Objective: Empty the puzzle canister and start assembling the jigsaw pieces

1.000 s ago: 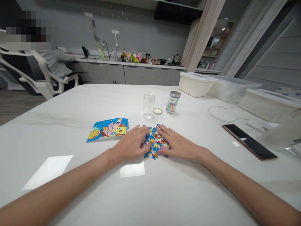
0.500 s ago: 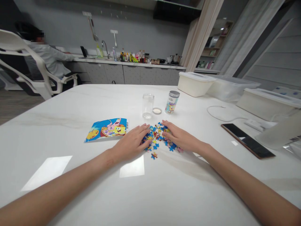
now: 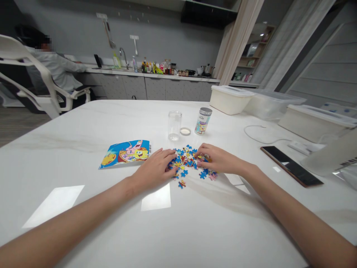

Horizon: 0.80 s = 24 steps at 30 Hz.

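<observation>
A pile of colourful jigsaw puzzle pieces (image 3: 185, 158), mostly blue, lies on the white table between my hands. My left hand (image 3: 156, 165) rests at the pile's left edge, fingers stretched over some pieces. On the right side, my right hand (image 3: 216, 158) has its fingers bent over the pieces, thumb and fingers apart; no held piece shows. One loose piece (image 3: 182, 184) lies nearer to me. Left of the pile is a picture sheet (image 3: 125, 152) with cartoon figures. Behind the pile stand a clear jar (image 3: 174, 125) and a printed can (image 3: 203, 121), with a round lid (image 3: 185, 131) between them.
A dark phone (image 3: 291, 165) lies on the right beside a white cable (image 3: 262, 137) and a frosted container (image 3: 329, 152). Lidded storage boxes (image 3: 231, 100) line the far right. Beyond the table, a person (image 3: 58, 67) sits in a white chair near a kitchen counter (image 3: 156, 87).
My right hand has lifted slightly and its fingers have bent more, uncovering a few pieces beneath it. The left hand stays almost in place.
</observation>
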Tool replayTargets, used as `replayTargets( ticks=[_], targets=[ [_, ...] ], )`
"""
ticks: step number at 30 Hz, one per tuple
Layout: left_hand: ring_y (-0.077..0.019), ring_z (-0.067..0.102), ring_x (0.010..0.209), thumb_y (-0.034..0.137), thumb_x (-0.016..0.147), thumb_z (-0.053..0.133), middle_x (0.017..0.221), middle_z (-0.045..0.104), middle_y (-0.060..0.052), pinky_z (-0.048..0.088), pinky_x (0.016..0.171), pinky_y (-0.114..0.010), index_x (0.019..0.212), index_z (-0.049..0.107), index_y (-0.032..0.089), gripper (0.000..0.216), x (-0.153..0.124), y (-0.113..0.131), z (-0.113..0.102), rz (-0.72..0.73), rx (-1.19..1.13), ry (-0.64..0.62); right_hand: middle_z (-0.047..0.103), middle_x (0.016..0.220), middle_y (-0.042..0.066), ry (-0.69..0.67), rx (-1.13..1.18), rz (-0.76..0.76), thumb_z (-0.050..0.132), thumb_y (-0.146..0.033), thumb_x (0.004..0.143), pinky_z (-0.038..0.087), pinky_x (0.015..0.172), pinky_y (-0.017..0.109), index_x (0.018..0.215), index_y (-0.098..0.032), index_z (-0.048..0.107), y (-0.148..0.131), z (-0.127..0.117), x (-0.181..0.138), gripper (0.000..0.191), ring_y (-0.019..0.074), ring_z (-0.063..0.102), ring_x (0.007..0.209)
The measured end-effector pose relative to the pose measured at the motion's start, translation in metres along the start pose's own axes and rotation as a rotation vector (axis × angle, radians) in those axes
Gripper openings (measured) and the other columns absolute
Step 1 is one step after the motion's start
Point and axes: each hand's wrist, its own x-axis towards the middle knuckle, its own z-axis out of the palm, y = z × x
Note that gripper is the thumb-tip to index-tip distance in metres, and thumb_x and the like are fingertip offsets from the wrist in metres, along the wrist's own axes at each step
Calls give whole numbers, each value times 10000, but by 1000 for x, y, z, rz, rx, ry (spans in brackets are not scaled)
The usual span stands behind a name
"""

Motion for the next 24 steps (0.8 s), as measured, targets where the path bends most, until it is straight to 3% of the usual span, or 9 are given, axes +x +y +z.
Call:
replayTargets(
  ticks=[8, 14, 20, 24],
  targets=[
    [-214, 577, 1152, 381, 965, 448, 1265, 617, -73, 359, 1109, -505, 1115, 569, 209, 259, 1, -4, 3, 64, -58, 72, 620, 930, 49, 75, 166, -44, 563, -263, 886, 516, 745, 292, 943, -202, 658, 9, 2, 5, 127, 148, 604, 789],
    [-215, 597, 963, 244, 942, 436, 1004, 654, -79, 506, 891, -425, 948, 584, 195, 156, 1, 1, -5, 135, -91, 159, 635, 983, 46, 171, 294, -47, 569, -179, 834, 537, 733, 283, 942, -218, 648, 13, 2, 5, 139, 153, 621, 865],
    [-159, 633, 982, 178, 922, 436, 1066, 696, -36, 387, 1067, -421, 977, 632, 200, 204, -1, 3, -7, 292, -133, 115, 619, 987, 49, 151, 344, -24, 465, -15, 744, 537, 730, 276, 950, -196, 641, 16, 4, 6, 327, 143, 661, 861],
    [-140, 654, 972, 173, 931, 430, 1082, 715, -15, 373, 1072, -408, 945, 667, 213, 241, -3, 3, -7, 332, -156, 80, 615, 976, 51, 140, 265, -12, 506, -48, 752, 527, 748, 282, 935, -195, 651, 16, 4, 5, 276, 154, 639, 877]
  ],
)
